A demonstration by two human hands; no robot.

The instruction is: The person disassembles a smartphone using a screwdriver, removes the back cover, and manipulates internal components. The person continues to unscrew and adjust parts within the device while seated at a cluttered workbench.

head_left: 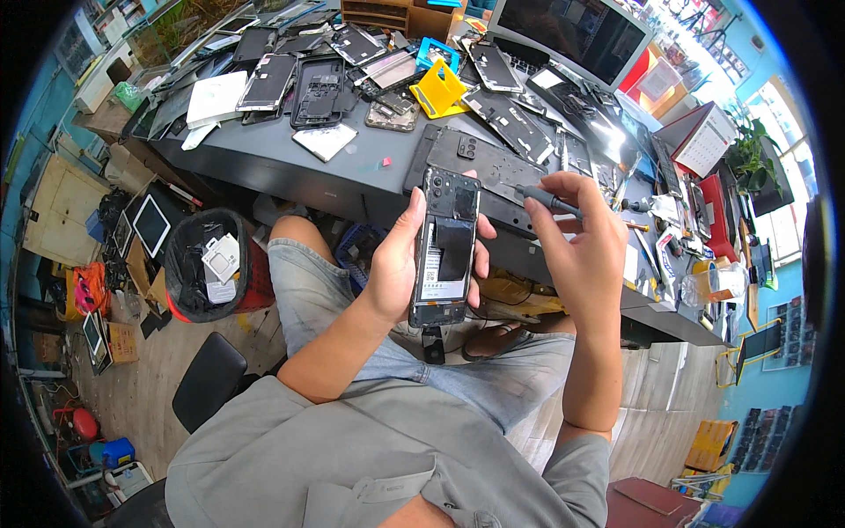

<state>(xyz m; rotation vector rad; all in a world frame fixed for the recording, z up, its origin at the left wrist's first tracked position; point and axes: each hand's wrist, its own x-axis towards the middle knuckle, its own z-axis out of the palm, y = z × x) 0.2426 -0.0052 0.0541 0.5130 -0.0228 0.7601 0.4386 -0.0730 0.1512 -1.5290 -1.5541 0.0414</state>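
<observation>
My left hand [392, 264] grips a dark phone [447, 242] with its back off, showing camera lenses and internal parts; its fingertips curl round the phone's right side. My right hand [576, 238] pinches a grey screwdriver [550, 200] to the upper right of the phone, its tip pointing leftward over a dark work mat [510, 220] at the desk edge. A detached back cover [466, 148] with camera openings lies on that mat, just beyond the phone.
The grey desk [220, 158] holds several disassembled phones, a yellow stand [438, 90], tools and a monitor [563, 35]. A red lined bin [255, 273] stands by my left knee. A black chair part [207, 378] is at lower left, a plant [753, 163] at far right.
</observation>
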